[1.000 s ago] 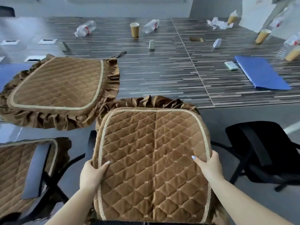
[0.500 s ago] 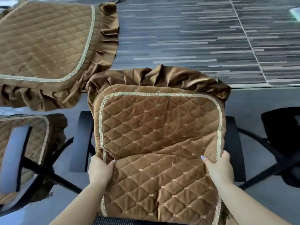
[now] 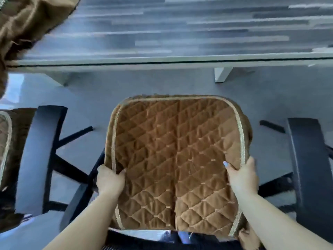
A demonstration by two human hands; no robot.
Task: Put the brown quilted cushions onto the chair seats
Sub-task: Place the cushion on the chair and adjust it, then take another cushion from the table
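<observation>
A brown quilted cushion [image 3: 178, 159] with pale braid trim lies flat below me, between the two black armrests of a chair; it hides the seat, so contact is unclear. My left hand [image 3: 110, 179] grips its left edge and my right hand [image 3: 241, 175] grips its right edge. The left armrest [image 3: 38, 156] and right armrest [image 3: 308, 170] stand on either side. A second brown cushion [image 3: 27, 20] lies on the table at top left, its ruffle hanging over the edge. A third cushion [image 3: 5, 141] covers the neighbouring chair at far left.
The striped table [image 3: 198, 33] runs across the top, its front edge just beyond the cushion, with a white leg [image 3: 222, 74] underneath. Grey floor shows between table and chair. Black chair base spokes [image 3: 72, 170] spread out under the seat.
The cushion has come down and towards me, off the table edge and between the armrests, and its ruffle is now tucked out of sight. My view has tilted downward. Both hands keep their grip.
</observation>
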